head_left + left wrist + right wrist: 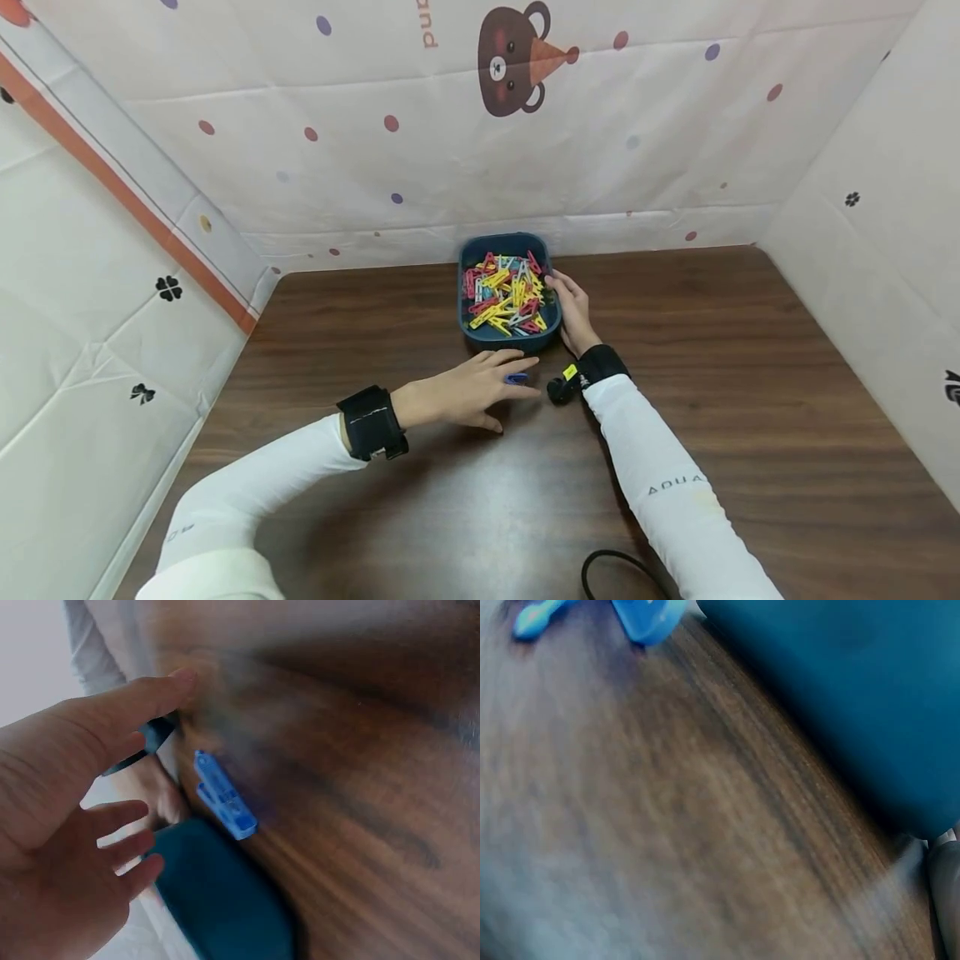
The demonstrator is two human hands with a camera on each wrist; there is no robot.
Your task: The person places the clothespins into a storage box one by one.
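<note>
A dark blue plastic basket (510,343) stands at the back of the table, holding many small plastic clothespins (513,292) in yellow, pink and pale blue. My right hand (574,315) grips the basket's right side, fingertips bent over its rim. In front of the basket a blue clothespin (225,799) lies on the wood. Just over it is my left hand (472,387), palm down with spread fingers, holding nothing. In the left wrist view the thumb and fingers stand apart, with the clothespin beyond them. The right wrist view shows the basket's wall (855,682) and part of the blue clothespin (649,619).
The brown wooden table (712,400) has a patterned white cloth (450,167) hanging behind it and at both sides. A black cable (615,553) loops at the front edge, near the right sleeve. A small black camera (562,389) sits by the right wrist.
</note>
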